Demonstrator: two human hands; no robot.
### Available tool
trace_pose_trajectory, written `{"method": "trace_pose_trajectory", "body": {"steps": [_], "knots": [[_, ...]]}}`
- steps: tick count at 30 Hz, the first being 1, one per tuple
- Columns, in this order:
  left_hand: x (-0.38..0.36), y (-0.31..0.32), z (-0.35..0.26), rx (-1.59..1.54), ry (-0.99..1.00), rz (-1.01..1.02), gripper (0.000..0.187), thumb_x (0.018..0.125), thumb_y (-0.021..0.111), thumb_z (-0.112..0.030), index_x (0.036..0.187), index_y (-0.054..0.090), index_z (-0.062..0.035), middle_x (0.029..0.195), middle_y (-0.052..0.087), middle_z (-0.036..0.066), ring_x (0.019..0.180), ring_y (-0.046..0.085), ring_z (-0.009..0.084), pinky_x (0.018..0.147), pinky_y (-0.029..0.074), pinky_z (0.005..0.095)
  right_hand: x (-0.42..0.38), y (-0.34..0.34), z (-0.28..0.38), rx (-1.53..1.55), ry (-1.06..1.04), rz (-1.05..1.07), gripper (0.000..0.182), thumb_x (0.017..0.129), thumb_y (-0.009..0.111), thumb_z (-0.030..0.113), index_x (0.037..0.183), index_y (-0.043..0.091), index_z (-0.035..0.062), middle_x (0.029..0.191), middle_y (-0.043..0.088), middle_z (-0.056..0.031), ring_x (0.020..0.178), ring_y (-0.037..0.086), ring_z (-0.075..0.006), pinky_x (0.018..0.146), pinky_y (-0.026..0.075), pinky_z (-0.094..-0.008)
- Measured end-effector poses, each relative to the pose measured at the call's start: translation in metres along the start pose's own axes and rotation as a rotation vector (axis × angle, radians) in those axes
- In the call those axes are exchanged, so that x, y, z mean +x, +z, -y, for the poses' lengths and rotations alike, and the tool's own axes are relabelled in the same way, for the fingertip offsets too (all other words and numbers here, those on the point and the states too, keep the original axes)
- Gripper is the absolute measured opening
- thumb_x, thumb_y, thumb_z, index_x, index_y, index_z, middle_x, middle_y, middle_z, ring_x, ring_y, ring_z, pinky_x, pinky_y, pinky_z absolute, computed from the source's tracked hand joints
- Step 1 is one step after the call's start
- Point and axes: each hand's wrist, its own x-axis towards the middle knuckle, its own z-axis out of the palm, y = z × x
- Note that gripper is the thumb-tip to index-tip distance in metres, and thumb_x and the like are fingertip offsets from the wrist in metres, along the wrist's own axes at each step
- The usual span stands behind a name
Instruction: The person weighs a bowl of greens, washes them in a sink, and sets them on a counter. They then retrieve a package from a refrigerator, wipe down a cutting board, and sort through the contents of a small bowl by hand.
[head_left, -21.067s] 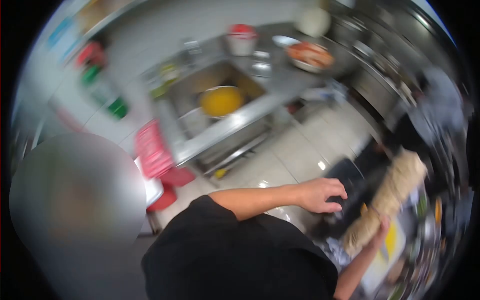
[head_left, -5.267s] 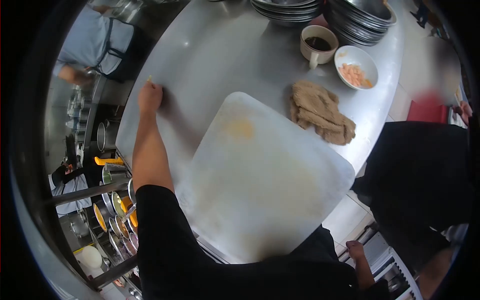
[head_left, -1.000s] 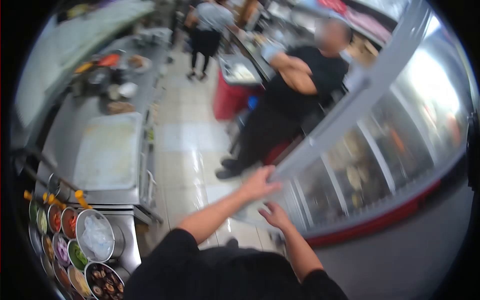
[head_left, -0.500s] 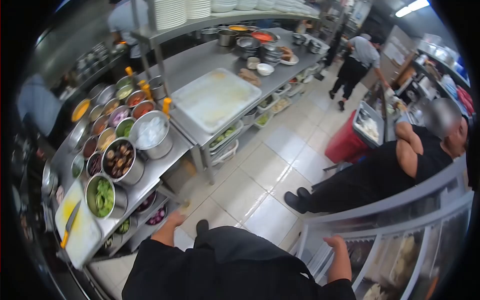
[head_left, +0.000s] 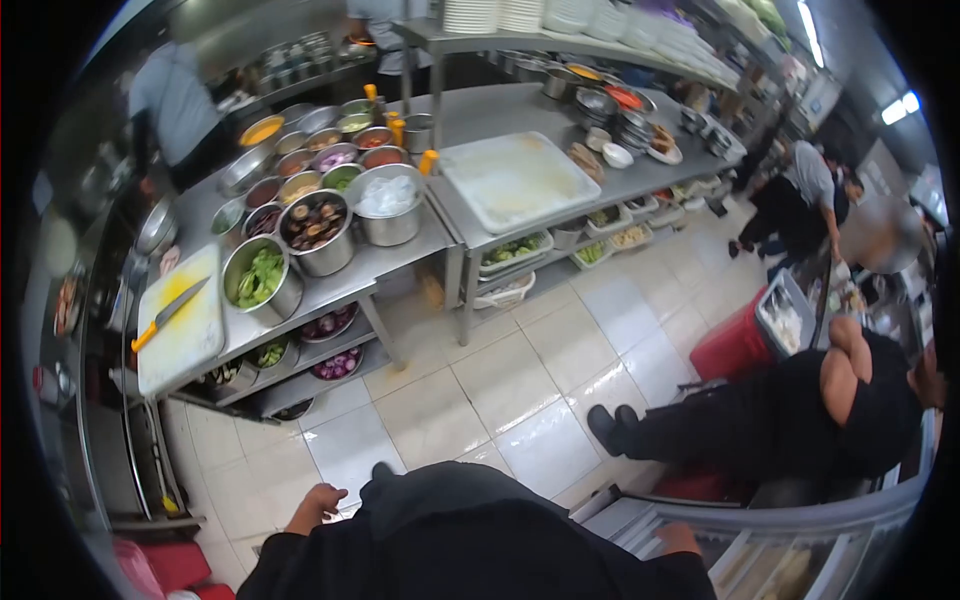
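Observation:
My left hand hangs low at my left side over the tiled floor. Its fingers are loosely bent, the thumb stands apart, and nothing is in it. On the other side, my right hand overlaps the edge of a glass-topped display case in this view. Its fingers reach loosely to the left, slightly blurred, with no object showing in them. Between the hands is my dark apron. The steel prep table stands ahead on my left, beyond the reach of the left hand.
A knife lies on a white cutting board, beside pots of greens and mushrooms. A large white board lies farther along. At right, a person in black stands with crossed arms near a red bin. Other people work beyond.
The view has swung left, so the tables sit farther right in it. My left hand appears lower; my right hand has come down along the case edge.

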Motion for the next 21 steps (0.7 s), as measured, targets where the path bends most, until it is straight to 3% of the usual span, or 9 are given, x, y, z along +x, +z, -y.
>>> {"method": "trace_pose_trajectory", "body": {"steps": [1, 4, 5, 7, 8, 10, 11, 15, 21], "knots": [[0.004, 0.002, 0.007, 0.037, 0.039, 0.026, 0.043, 0.092, 0.062, -0.036, 0.112, 0.063, 0.0023, 0.096, 0.067, 0.016, 0.075, 0.07, 0.0281, 0.062, 0.059, 0.045, 0.042, 0.05, -0.004, -0.319, -0.509, -0.203, 0.061, 0.077, 0.077, 0.037, 0.131, 0.061, 0.0143, 0.134, 0.06, -0.0091, 0.127, 0.053, -0.0284, 0.107, 0.041, -0.0418], [0.026, -0.012, 0.014, -0.087, -0.144, -0.083, 0.055, 0.09, 0.061, -0.052, 0.097, 0.067, 0.0021, 0.083, 0.068, 0.014, 0.073, 0.067, 0.0308, 0.061, 0.058, 0.0481, 0.024, 0.037, 0.174, -0.236, -0.624, -0.029, 0.062, 0.081, 0.067, 0.047, 0.129, 0.061, 0.0087, 0.131, 0.06, -0.0152, 0.125, 0.054, -0.0319, 0.106, 0.041, -0.0425], [0.008, -0.026, 0.006, -0.01, -0.046, -0.163, 0.062, 0.089, 0.054, -0.054, 0.096, 0.069, 0.0065, 0.076, 0.07, 0.02, 0.061, 0.068, 0.0349, 0.065, 0.058, 0.044, 0.012, 0.039, 0.253, -0.213, -0.716, -0.004, 0.064, 0.082, 0.063, 0.051, 0.128, 0.06, 0.0068, 0.13, 0.06, -0.0173, 0.125, 0.054, -0.0331, 0.105, 0.041, -0.0427], [-0.002, -0.036, 0.022, -0.043, 0.242, -0.621, 0.065, 0.088, 0.058, -0.053, 0.116, 0.063, 0.0049, 0.102, 0.069, 0.024, 0.095, 0.067, 0.0386, 0.087, 0.053, 0.0437, -0.034, 0.048, 0.42, -0.193, -0.906, 0.061, 0.069, 0.085, 0.057, 0.058, 0.127, 0.06, 0.0031, 0.127, 0.06, -0.0213, 0.123, 0.054, -0.0355, 0.104, 0.042, -0.0432], [-0.039, -0.051, 0.012, -0.183, 0.219, -0.633, 0.067, 0.088, 0.059, -0.051, 0.127, 0.057, 0.0039, 0.117, 0.064, 0.026, 0.113, 0.061, 0.0379, 0.096, 0.048, 0.0429, -0.076, 0.047, 0.493, -0.205, -0.994, 0.073, 0.073, 0.086, 0.053, 0.061, 0.126, 0.06, 0.0012, 0.126, 0.06, -0.0234, 0.122, 0.054, -0.0367, 0.104, 0.042, -0.0434], [-0.04, -0.061, 0.051, -0.41, 0.346, -0.723, 0.063, 0.086, 0.066, -0.045, 0.126, 0.058, 0.0027, 0.095, 0.07, 0.021, 0.081, 0.069, 0.0262, 0.077, 0.054, 0.0383, -0.182, 0.042, 0.62, -0.213, -1.151, 0.089, 0.081, 0.089, 0.047, 0.069, 0.125, 0.059, -0.0025, 0.124, 0.06, -0.0275, 0.121, 0.055, -0.0391, 0.103, 0.042, -0.0439], [-0.057, -0.065, 0.069, -0.515, 0.336, -0.7, 0.062, 0.086, 0.067, -0.044, 0.127, 0.057, 0.0027, 0.094, 0.07, 0.02, 0.079, 0.069, 0.0254, 0.075, 0.054, 0.0379, -0.229, 0.044, 0.659, -0.186, -1.255, 0.01, 0.082, 0.089, 0.05, 0.068, 0.131, 0.055, -0.0027, 0.126, 0.06, -0.0267, 0.119, 0.056, -0.0393, 0.103, 0.043, -0.044], [-0.067, -0.047, 0.202, -0.472, 0.061, -0.64, 0.06, 0.087, 0.067, -0.04, 0.128, 0.056, 0.0019, 0.092, 0.07, 0.018, 0.077, 0.069, 0.0238, 0.07, 0.054, 0.0355, -0.381, 0.035, 0.759, -0.124, -1.422, 0.081, 0.075, 0.089, 0.059, 0.057, 0.134, 0.053, -0.0031, 0.125, 0.062, -0.0246, 0.114, 0.061, -0.0345, 0.098, 0.047, -0.039], [-0.16, -0.132, 0.269, -0.983, 0.098, -0.497, 0.06, 0.089, 0.066, -0.04, 0.131, 0.054, 0.0013, 0.107, 0.066, 0.018, 0.086, 0.069, 0.0225, 0.064, 0.053, 0.032, -0.504, 0.033, 0.815, 0.01, -1.399, 0.275, 0.064, 0.091, 0.064, 0.048, 0.131, 0.056, -0.0013, 0.12, 0.066, -0.018, 0.107, 0.064, -0.0249, 0.095, 0.048, -0.0357]]}}
